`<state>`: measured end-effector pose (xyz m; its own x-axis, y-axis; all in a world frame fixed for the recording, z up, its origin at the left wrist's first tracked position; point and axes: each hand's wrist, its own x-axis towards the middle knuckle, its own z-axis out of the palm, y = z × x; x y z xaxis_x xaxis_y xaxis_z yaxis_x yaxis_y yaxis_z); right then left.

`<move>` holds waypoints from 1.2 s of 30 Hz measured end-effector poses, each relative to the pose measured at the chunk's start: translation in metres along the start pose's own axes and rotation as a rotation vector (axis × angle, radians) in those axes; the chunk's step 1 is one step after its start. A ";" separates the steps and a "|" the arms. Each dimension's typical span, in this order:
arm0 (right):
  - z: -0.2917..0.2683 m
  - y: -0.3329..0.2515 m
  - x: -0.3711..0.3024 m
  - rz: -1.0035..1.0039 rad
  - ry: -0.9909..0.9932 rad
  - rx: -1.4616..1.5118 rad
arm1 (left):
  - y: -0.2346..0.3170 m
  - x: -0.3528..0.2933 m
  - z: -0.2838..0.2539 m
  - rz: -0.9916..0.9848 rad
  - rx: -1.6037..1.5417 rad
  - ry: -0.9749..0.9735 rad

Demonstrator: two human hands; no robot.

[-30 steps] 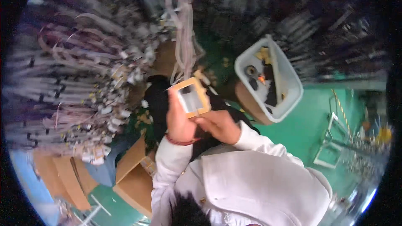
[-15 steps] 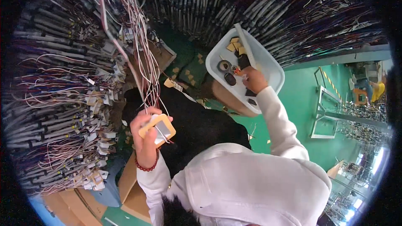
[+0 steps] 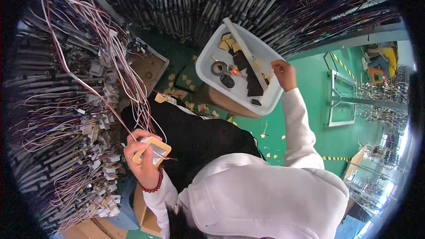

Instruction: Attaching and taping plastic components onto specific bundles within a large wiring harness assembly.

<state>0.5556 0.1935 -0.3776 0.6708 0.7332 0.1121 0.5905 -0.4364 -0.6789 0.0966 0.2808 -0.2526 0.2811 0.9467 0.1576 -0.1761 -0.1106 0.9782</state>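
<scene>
My left hand (image 3: 144,157), with a red bead bracelet at its wrist, grips a square part (image 3: 152,152) with a yellowish border and a grey middle. A short wire crosses the part's face. Long white and dark-red wires (image 3: 128,71) run from the hand toward the upper left. At the right rim of a white plastic tub (image 3: 204,73), my right hand (image 3: 284,75) has its fingers bent in a pinch. Whatever lies between them, if anything, is too small to make out. Inside the tub are a roll of tape (image 3: 218,68), a small orange item (image 3: 234,70), black pieces (image 3: 253,84) and yellowish pieces (image 3: 225,44).
Dense rows of grey sleeved cables (image 3: 164,4) with loose wires surround the left and far sides. A long pale strip (image 3: 245,51) lies across the tub. Yellowish scraps dot the green floor (image 3: 305,57). Cardboard boxes (image 3: 95,228) stand at the lower left.
My right hand has left the small items in the tub's middle and moved right to its rim. The left hand, still gripping the square part, sits slightly lower and farther left. The view has shifted.
</scene>
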 end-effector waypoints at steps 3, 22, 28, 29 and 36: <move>0.014 0.002 -0.001 -0.014 -0.250 0.125 | 0.002 0.001 0.009 -0.031 -0.079 0.013; 0.037 -0.175 -0.058 -0.159 -0.717 0.698 | 0.019 0.002 0.015 0.146 0.561 0.073; 0.018 -0.271 -0.095 -0.500 -0.984 0.731 | 0.026 0.003 0.025 0.052 0.420 0.007; 0.019 -0.279 -0.096 -0.531 -0.984 0.729 | 0.027 0.000 0.022 0.060 0.425 -0.005; 0.018 -0.299 -0.104 -0.664 -1.031 0.713 | 0.040 -0.013 0.007 0.127 0.473 0.026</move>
<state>0.3009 0.2577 -0.1992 -0.4435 0.8761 0.1890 0.1045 0.2599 -0.9600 0.0925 0.2616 -0.2149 0.2604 0.9234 0.2819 0.2422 -0.3451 0.9068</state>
